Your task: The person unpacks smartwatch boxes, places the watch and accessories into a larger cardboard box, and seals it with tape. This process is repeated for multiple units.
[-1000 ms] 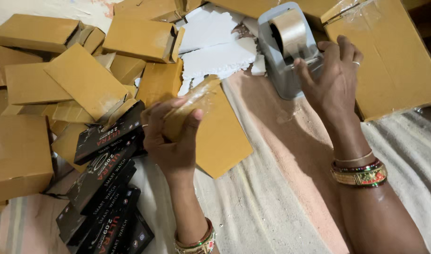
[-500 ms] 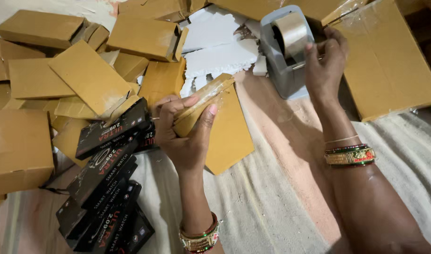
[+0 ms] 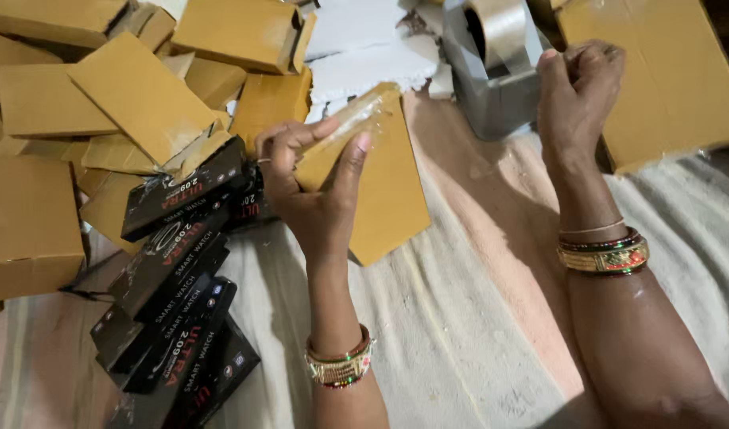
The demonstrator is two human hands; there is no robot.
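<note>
— So, what holds what?

— Closed brown cardboard boxes (image 3: 142,95) are heaped from 9 to 12 o'clock; their contents cannot be seen. Black product boxes (image 3: 174,302) fan out at 8 o'clock. A grey tape dispenser (image 3: 492,87) at 1 o'clock carries a roll of clear tape (image 3: 504,28).

— Any room to move?

— Bare cloth (image 3: 460,334) lies open from the centre to 5 o'clock, between the forearms. A large flat carton (image 3: 666,79) closes off 2 o'clock.

— And the hands?

— The left hand (image 3: 309,191) is curled around a small brown box (image 3: 345,135), tilted, above a flat cardboard piece (image 3: 392,199). The right hand (image 3: 575,99) is bunched, fingertips pinched together just beside the dispenser; whether they grip tape I cannot tell.
</note>
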